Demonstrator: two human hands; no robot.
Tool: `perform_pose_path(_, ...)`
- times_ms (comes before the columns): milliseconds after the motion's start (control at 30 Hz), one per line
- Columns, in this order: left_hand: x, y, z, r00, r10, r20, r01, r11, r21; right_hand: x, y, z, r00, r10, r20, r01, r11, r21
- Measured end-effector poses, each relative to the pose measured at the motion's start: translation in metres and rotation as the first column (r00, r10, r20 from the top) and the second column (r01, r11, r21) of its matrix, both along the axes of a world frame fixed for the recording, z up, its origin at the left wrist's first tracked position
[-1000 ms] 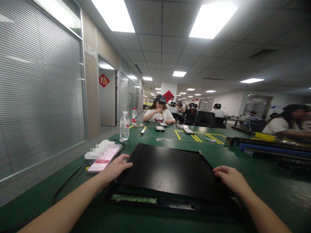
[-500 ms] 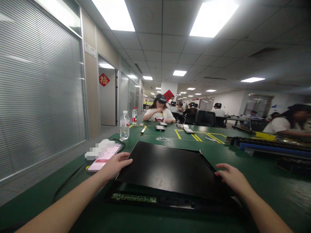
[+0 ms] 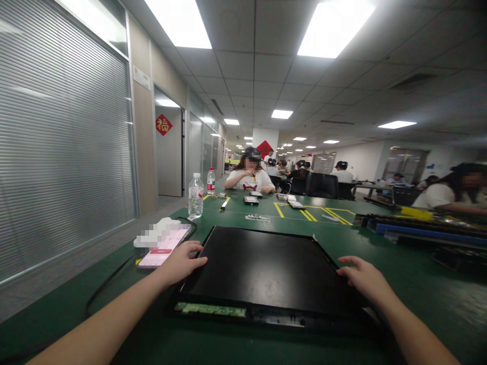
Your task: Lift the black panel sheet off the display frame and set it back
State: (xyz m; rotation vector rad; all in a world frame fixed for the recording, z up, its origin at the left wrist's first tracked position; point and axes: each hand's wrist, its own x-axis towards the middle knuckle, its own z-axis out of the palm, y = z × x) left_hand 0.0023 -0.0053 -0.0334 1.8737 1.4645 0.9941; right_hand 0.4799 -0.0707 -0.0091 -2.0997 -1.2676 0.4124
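A black screen panel (image 3: 262, 268) lies nearly flat in a dark frame (image 3: 319, 324) in front of me. Along the frame's near edge shows a green circuit board (image 3: 211, 309). My left hand (image 3: 187, 262) grips the panel's left edge, with the thumb on top and the fingers at the side. At the right edge, my right hand (image 3: 353, 272) pinches the border between thumb and fingers; its lower fingers are partly hidden. A phone (image 3: 163, 251) with a lit screen lies just left of my left hand.
A water bottle (image 3: 195, 196) and a red-capped bottle (image 3: 210, 181) stand at the back left. Small metal pieces (image 3: 257, 218) lie beyond the panel. Long dark and blue parts (image 3: 403, 234) are piled on the right. A person (image 3: 249, 175) sits across the green table (image 3: 426, 304).
The panel's near and left sides have come down into the frame, closing the gap above the circuit board. My left hand has lowered slightly with it; my right hand has hardly moved.
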Motion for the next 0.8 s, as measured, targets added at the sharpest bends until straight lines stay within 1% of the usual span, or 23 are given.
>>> perform_pose_path(133,-0.0018,0.0025,-0.0037,0.993,0.01,-0.119,-0.01,1.0,0.007,0.0007,0.0007,-0.0007,1.0,0.006,-0.005,-0.006,1.0,0.008)
perform_pose_path(300,-0.0015,0.0004,-0.0003,0.982,-0.004,-0.187,0.006,1.0,0.011,-0.0002,0.0003,0.0,1.0,0.001,-0.008,-0.001,1.0,-0.011)
perform_pose_path(633,-0.001,-0.0025,0.0037,0.983,-0.013,-0.181,0.018,1.0,0.023,0.0009,0.0025,-0.0019,0.995,0.018,-0.097,-0.012,0.998,0.054)
perform_pose_path(800,-0.0017,-0.0023,0.0017,0.986,-0.025,-0.164,0.03,0.999,0.026,0.0048,0.0043,-0.0059,0.995,0.018,-0.099,-0.012,0.998,0.064)
